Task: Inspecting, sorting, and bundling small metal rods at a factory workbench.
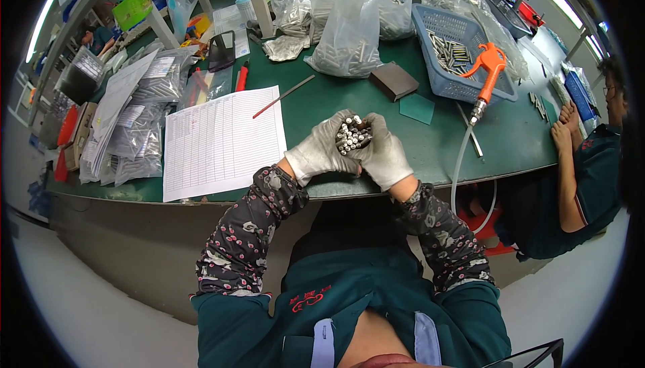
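1. Well to the left, papers [124,109] lie heaped with filled clear bags [138,146] on my green table [336,91].
2. Next rightward, a printed grid sheet [222,149] lies flat near the front edge; a red marker [242,77] lies beyond it.
3. A thin reddish-brown rod [283,96] lies slantwise, its lower end over the sheet's upper right corner.
4. My left hand [316,147], in a pale glove, cups the left side of a bundle of slim metal rods [353,135]. Grip: closed round the bundle.
5. Bundle position: between my two palms, at the table's front edge, right of the sheet. Rod ends face up toward me. Contact with the table: cannot tell.
6. My right hand [386,153], likewise gloved, clasps the bundle's right side.
7. Behind my hands stands a translucent bag [345,42] of metal pieces; a dark block [394,82] and a green square [417,109] lie nearer.
8. Farther right, a blue basket [443,87] holds more metal rods. An orange air gun [492,69] overlaps its near right side, with a pale hose [459,166] running downward.
9. Far right, a co-worker's hands [564,126] are at the table.
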Motion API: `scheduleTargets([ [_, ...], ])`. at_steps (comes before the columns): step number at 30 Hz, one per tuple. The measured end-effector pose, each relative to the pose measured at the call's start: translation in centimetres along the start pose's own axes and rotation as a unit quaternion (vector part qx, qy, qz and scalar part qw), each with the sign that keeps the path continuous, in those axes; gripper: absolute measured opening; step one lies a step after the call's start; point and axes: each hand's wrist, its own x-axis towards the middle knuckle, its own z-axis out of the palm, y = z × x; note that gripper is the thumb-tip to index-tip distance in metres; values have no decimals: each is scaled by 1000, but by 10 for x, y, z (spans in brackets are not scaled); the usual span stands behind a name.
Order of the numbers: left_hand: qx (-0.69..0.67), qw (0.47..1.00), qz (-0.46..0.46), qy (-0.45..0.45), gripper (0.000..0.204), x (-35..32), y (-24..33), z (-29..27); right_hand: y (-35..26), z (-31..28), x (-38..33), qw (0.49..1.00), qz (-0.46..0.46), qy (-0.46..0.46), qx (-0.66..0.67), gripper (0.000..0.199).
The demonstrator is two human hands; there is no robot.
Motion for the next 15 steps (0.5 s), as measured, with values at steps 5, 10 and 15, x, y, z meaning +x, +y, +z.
scheduleTargets([
  [5, 222, 969, 104, 31, 89, -2, -5, -5, -5, -10, 7, 997, -62, 5, -35, 61],
  [10, 168, 983, 19, 72, 90, -6, -3, -7, -15, -13, 20, 993, -64, -71, -67, 58],
  [15, 15, 997, -59, 45, 100, -4, -4, -10, 7, -7, 30, 991, -48, -117, 53, 60],
])
